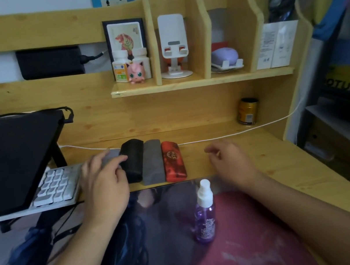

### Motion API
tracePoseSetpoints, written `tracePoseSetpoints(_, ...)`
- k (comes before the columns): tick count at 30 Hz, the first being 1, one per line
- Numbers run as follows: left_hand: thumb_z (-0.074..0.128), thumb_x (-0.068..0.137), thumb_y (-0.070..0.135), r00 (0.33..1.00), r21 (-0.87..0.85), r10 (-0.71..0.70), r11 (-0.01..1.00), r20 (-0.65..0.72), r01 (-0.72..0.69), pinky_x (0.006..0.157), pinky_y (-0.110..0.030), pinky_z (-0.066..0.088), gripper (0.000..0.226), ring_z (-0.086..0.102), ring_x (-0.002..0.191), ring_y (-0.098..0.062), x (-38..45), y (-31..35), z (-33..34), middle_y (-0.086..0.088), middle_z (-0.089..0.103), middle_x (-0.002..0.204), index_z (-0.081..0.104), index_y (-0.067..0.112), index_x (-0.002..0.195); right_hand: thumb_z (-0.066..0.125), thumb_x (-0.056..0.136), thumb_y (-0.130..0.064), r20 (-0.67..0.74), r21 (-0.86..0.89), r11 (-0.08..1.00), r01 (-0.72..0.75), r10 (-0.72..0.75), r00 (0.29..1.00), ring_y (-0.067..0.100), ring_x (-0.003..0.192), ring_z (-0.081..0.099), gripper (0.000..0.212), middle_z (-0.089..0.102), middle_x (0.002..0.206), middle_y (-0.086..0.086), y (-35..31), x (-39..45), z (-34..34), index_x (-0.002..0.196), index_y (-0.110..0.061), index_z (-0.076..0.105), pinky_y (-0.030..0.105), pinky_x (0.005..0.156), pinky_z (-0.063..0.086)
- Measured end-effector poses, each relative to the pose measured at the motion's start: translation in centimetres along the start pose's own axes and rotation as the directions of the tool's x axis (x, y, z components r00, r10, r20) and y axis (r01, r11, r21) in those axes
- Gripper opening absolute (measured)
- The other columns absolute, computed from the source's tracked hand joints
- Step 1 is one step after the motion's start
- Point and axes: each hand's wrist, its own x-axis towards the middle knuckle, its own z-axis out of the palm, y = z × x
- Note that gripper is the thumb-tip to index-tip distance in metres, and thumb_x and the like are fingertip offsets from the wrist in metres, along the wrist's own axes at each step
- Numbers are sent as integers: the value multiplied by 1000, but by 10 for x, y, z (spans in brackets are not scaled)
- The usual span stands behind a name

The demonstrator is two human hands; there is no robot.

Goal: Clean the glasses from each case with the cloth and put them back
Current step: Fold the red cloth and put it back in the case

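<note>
Head view: our left hand [104,179] rests loosely curled on a grey case [110,157] beside the black case [132,160], gripping nothing firmly; our right hand [227,160] hovers relaxed, empty. We should pinch one case squarely and lift it clear before opening.

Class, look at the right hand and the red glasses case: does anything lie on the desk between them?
Nothing visible does. The right hand hovers open just right of the red case, with only bare desk between. The spray bottle stands nearer the person, outside that gap.
</note>
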Motion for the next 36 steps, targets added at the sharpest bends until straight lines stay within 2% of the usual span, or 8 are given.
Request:
tracePoseSetpoints(4, 52, 100, 4, 1000, -409, 26, 912, -13, -29, 96, -22, 42, 29, 58, 112, -13, -23, 59, -3, 5, 66, 113, 74, 20, 105, 55, 86, -4, -167, -71, 995, -72, 59, 984, 28, 115, 53, 35, 59, 117, 8, 44, -18, -27, 117, -14, 69, 30, 97, 38)
tracePoseSetpoints(12, 43, 88, 75, 965, -877, 8, 420, 263, 236, 90, -48, 51, 62, 67, 97, -34, -78, 120, -4, -13, 71, 97, 73, 25, 108, 53, 90, -15, -53, -225, 974, -34, 23, 998, 36, 124, 43, 53, 55, 138, 15, 65, -2, -21, 143, -20, 54, 36, 107, 32)
tracePoseSetpoints(17, 59, 87, 64, 850, -823, 281, 501, 446, 266, 86, -48, 52, 49, 69, 95, -34, -85, 119, -6, -12, 69, 109, 61, 35, 126, 48, 92, -5, 2, -352, 936, 23, -23, 1000, 35, 102, 54, 39, 67, 114, 14, 74, 3, -17, 121, -19, 72, 35, 85, 43)
tracePoseSetpoints(22, 68, 94, 37, 540, -586, 405, 781, 738, 216, 99, -44, 49, 25, 67, 99, -19, -81, 113, -23, -3, 69, 106, 59, 36, 117, 58, 95, -12, -95, -141, 987, -81, 68, 993, 26, 108, 63, 28, 72, 114, 7, 64, -3, -30, 119, -15, 72, 32, 91, 47)
tracePoseSetpoints(24, 69, 92, 46, 603, -582, 343, 771, 721, 258, 99, -44, 50, 19, 68, 96, -14, -80, 115, -20, -2, 71, 99, 63, 42, 109, 68, 93, -19, -93, 256, 957, -138, 166, 982, 13, 91, 66, 22, 74, 99, 1, 43, -10, -47, 115, -16, 74, 29, 83, 50)
tracePoseSetpoints(27, 65, 88, 52, 750, -608, 219, 739, 625, 291, 95, -50, 52, 22, 69, 87, -17, -76, 112, -10, -5, 71, 88, 64, 40, 107, 73, 87, -12, 79, 776, 625, -88, 42, 996, 13, 77, 66, 25, 75, 87, 11, 0, -30, -75, 111, -11, 69, 25, 68, 52)
tracePoseSetpoints(30, 63, 98, 34, 791, -588, 191, 771, 581, 246, 84, -36, 55, 10, 65, 78, -9, -73, 106, -5, 6, 67, 82, 61, 42, 104, 74, 78, -14, 84, 883, 469, -4, -148, 985, 22, 78, 69, 30, 76, 87, 17, -27, -45, -81, 103, -3, 62, 27, 67, 54)
tracePoseSetpoints(36, 61, 100, 26, 792, -588, 183, 767, 583, 255, 79, -23, 47, 15, 60, 76, 2, -74, 108, -7, 19, 65, 79, 62, 41, 103, 74, 82, 0, -68, 840, 524, 142, -157, 985, 21, 86, 72, 17, 76, 92, 14, -35, -52, -64, 90, -9, 62, 27, 75, 56)
